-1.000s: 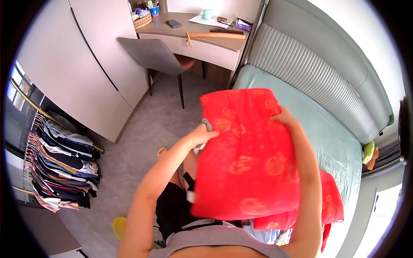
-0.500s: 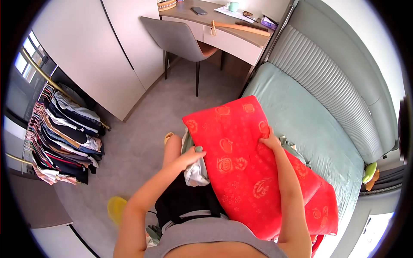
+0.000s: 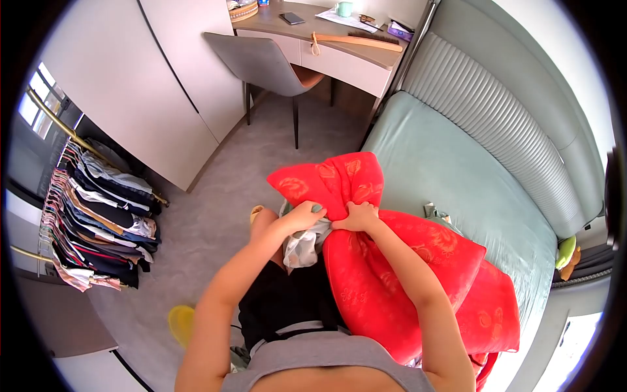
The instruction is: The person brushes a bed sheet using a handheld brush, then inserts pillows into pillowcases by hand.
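A thick red quilt (image 3: 418, 242) with a woven flower pattern lies across my lap and the bed's near side. My right hand (image 3: 357, 216) grips it near its upper end, and the fabric is gathered into folds there. Close beside, my left hand (image 3: 304, 216) is closed on a pale green and white cloth (image 3: 303, 249); a small bunch of it pokes out above the fist and the rest hangs below. More pale patterned cloth (image 3: 439, 215) shows from under the quilt on the bed side. The two hands are almost touching.
The bed (image 3: 450, 157) with a green sheet stands at right. Ahead are a grey chair (image 3: 261, 62) and a desk (image 3: 274, 23) holding a long wooden brush (image 3: 359, 40) and a phone (image 3: 292, 17). A clothes rack (image 3: 98, 215) is at left; a yellow slipper (image 3: 181, 325) lies on the floor.
My right hand has moved left along the quilt toward my left hand, bunching its upper end into folds. My left hand has risen slightly, still holding the pale cloth.
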### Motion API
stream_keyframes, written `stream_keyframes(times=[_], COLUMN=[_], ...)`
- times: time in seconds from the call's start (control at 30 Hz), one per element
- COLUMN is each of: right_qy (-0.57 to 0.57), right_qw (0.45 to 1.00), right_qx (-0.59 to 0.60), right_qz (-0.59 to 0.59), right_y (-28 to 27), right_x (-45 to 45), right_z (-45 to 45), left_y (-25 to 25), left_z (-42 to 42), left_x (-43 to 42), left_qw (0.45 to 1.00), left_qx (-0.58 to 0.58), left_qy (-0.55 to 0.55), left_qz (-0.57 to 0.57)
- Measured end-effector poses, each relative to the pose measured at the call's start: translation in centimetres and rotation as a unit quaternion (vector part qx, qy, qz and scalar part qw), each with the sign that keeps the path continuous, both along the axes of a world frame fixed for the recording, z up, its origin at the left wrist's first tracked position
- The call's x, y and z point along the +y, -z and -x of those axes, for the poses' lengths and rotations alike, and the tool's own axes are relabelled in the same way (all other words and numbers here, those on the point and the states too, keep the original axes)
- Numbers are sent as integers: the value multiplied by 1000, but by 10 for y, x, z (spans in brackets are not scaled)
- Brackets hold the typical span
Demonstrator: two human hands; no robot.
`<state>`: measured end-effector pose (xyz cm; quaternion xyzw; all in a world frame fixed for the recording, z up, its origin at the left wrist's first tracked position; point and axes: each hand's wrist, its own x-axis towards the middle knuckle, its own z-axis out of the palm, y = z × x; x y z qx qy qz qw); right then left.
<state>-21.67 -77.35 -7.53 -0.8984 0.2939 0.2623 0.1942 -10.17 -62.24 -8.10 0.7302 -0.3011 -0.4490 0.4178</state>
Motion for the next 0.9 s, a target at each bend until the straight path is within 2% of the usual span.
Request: stream_keyframes(times=[0.1, 0.23, 0.3, 0.37, 0.4, 0.5, 0.53, 0.63, 0.77, 0.8, 0.87, 0.9], right_qy=[-20, -5, 9, 17, 20, -22, -34, -52, -61, -55, -47, -41], right_qw=[999, 996, 995, 992, 991, 991, 994, 989, 988, 990, 988, 990], right_qx=[-17, -62, -71, -80, -80, -42, -10, 7, 25, 16, -9, -21], right_qz=[47, 59, 67, 100, 107, 129, 104, 135, 139, 132, 150, 133], right_y=[9, 5, 9, 12, 13, 13, 4, -3, -4, -1, 9, 8], right_x=[12, 0, -2, 8, 14, 22, 27, 48, 55, 50, 34, 29], right_z=[-1, 23, 25, 20, 16, 9, 7, 7, -2, -4, -5, -3], left_y=[-5, -43, -33, -34, -36, -6, 1, 4, 2, 14, 15, 10], left_z=[-15, -46, -86, -113, -115, -106, -98, -81, -71, -71, -53, -39], left_x=[14, 22, 35, 42, 44, 38, 36, 35, 46, 52, 62, 62], left_qw=[965, 928, 946, 946, 932, 920, 925, 921, 955, 952, 930, 916], left_qx=[-184, -194, -213, -263, -306, -371, -357, -355, -234, -242, -343, -375], left_qy=[153, 301, 238, 135, 132, 115, 125, 121, 134, 171, 113, 102], left_qz=[-103, -103, -57, -132, -139, -60, -31, -106, -120, -75, 70, 99])
